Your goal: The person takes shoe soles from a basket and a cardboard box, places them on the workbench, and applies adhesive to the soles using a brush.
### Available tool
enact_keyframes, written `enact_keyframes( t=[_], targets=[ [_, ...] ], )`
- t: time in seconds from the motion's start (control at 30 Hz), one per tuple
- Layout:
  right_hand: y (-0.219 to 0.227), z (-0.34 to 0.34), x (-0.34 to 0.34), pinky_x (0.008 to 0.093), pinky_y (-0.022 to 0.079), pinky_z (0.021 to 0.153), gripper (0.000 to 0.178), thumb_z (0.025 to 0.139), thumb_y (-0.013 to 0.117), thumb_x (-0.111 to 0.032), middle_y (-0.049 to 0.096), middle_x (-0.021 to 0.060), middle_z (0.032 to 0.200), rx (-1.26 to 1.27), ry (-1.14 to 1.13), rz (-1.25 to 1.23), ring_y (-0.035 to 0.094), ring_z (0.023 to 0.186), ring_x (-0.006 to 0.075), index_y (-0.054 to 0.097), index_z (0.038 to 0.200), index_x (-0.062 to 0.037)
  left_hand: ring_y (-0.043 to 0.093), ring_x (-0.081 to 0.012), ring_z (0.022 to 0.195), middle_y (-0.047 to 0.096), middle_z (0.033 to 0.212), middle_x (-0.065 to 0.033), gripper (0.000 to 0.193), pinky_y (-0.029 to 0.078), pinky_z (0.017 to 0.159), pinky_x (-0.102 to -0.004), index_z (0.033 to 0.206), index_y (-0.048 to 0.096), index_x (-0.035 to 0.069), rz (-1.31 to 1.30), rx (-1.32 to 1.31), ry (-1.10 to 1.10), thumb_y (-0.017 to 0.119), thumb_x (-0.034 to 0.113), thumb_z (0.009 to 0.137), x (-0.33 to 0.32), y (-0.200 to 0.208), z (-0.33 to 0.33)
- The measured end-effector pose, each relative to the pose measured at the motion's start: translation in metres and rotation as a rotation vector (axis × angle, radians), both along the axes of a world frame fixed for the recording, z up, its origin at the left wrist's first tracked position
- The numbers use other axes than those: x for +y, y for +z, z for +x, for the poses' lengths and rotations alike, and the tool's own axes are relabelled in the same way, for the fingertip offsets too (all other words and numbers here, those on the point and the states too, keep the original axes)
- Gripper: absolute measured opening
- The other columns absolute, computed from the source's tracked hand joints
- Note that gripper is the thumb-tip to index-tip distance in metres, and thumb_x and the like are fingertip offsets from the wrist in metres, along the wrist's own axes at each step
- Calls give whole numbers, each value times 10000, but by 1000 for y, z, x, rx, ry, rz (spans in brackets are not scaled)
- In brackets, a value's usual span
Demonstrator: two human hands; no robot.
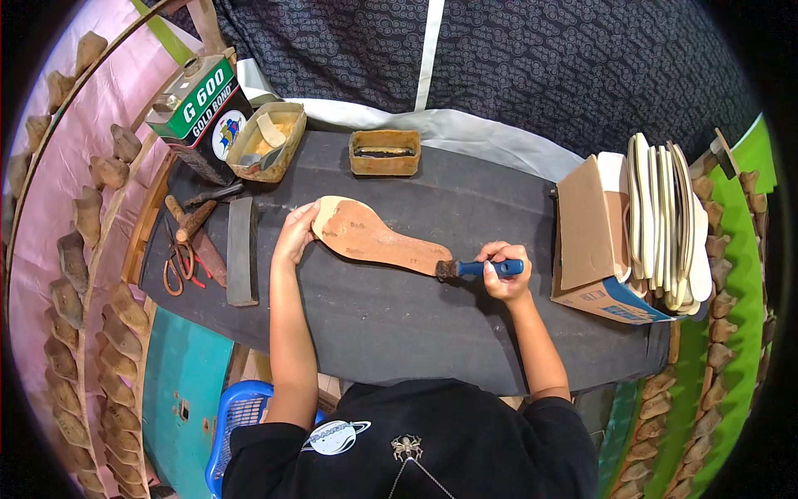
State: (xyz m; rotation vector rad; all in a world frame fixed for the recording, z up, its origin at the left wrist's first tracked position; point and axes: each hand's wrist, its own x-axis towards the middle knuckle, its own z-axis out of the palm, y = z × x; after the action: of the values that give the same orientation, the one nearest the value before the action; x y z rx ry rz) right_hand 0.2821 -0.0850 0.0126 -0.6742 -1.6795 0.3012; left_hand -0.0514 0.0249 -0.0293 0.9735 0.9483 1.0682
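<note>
A shoe insole [370, 233], pale at its wide end and coated light brown over the rest, lies across the middle of the dark table. My left hand [297, 230] grips the wide end, fingers closed at its edge. In my right hand [505, 276] is a blue-handled brush [468, 269], held between thumb and fingers. Its dark, clogged bristles touch the narrow heel end of the insole. Beyond the insole stands a rectangular tub [385, 165] with dark residue inside and a bar across it.
A metal can [199, 116] and a yellowish tub [287, 150] stand far left. Nearer are a hammer [195, 221], scissors [174, 268] and a grey block [242, 254]. On the right, a cardboard box [586, 224] holds stacked pale insoles [665, 216]. Shoe lasts [71, 254] line racks on both sides.
</note>
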Motion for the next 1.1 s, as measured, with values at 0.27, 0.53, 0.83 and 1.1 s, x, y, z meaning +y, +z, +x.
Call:
enact_keyframes(
  t=[0.27,0.53,0.83,1.1],
  targets=[
    [7,-13,-3,286,456,471,233,628,549,37,537,114,626,-49,56,150,567,534,209,383,780,-24,564,-124,828,573,946,-65,301,457,713,-238,1041,495,-12,-2,-4,-4,437,214,849,-1,2,1],
    [-6,-2,-1,273,441,488,181,653,535,15,531,134,627,50,42,0,549,555,202,392,758,-23,565,-111,780,582,897,-49,323,457,671,-234,1023,513,-5,11,-1,35,449,257,844,0,-3,1],
    [1,-2,-3,273,444,533,186,677,535,-19,528,133,640,101,-7,-1,540,568,177,377,776,-25,568,-127,819,578,922,-68,303,461,705,-245,1025,499,-11,-2,12,2,430,227,851,0,0,0],
    [-9,16,10,266,441,532,178,692,526,-31,526,132,651,109,-91,-51,531,587,168,377,788,-33,565,-106,759,583,878,-42,320,456,654,-232,1008,516,6,15,-11,17,439,272,849,1,-4,2]
  ],
)
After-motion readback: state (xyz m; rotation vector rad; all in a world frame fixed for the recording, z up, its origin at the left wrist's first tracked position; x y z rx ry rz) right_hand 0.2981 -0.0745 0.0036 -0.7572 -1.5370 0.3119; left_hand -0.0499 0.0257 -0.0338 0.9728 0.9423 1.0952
